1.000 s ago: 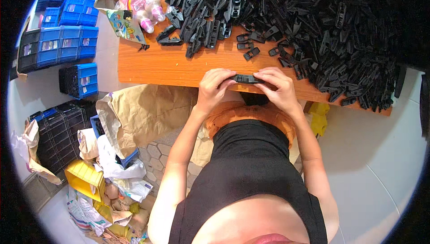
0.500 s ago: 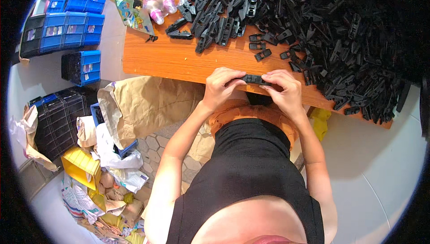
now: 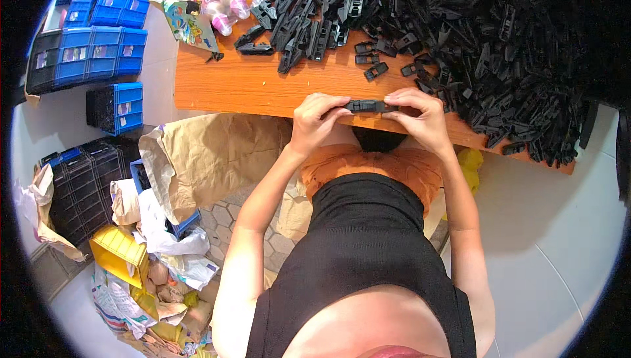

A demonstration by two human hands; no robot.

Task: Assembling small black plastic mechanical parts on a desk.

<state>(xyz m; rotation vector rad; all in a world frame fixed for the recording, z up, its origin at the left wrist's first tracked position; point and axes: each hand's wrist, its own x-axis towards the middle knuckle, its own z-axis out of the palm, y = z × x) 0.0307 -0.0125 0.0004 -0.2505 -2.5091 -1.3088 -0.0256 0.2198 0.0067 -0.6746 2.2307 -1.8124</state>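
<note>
Close to the table's front edge, I hold a long, narrow black plastic part point(image 3: 367, 106) between both hands, lying crosswise. The thumb and fingers of my left hand point(image 3: 319, 120) pinch its left end. My right hand point(image 3: 419, 118) grips the right end in the same way. Most of its middle shows between the fingertips. Just beyond my hands lie several small black pieces shaped like toy cars point(image 3: 376, 71) on the orange-brown wooden table point(image 3: 243, 85). Farther back, long black plastic parts point(image 3: 305, 39) are heaped in a loose row.
A large pile of black parts point(image 3: 519, 75) covers the table's right side. At its far left sits a clear bag of pink-and-white items point(image 3: 223, 0). Brown paper point(image 3: 210, 154) hangs by the left edge. Blue crates point(image 3: 102, 52), a yellow bin point(image 3: 121, 253) and plastic bags point(image 3: 174, 230) are at left.
The whole view has shifted slightly. My fingertips sit a little farther apart on the black plastic part, showing more of it, and it is still held in both hands.
</note>
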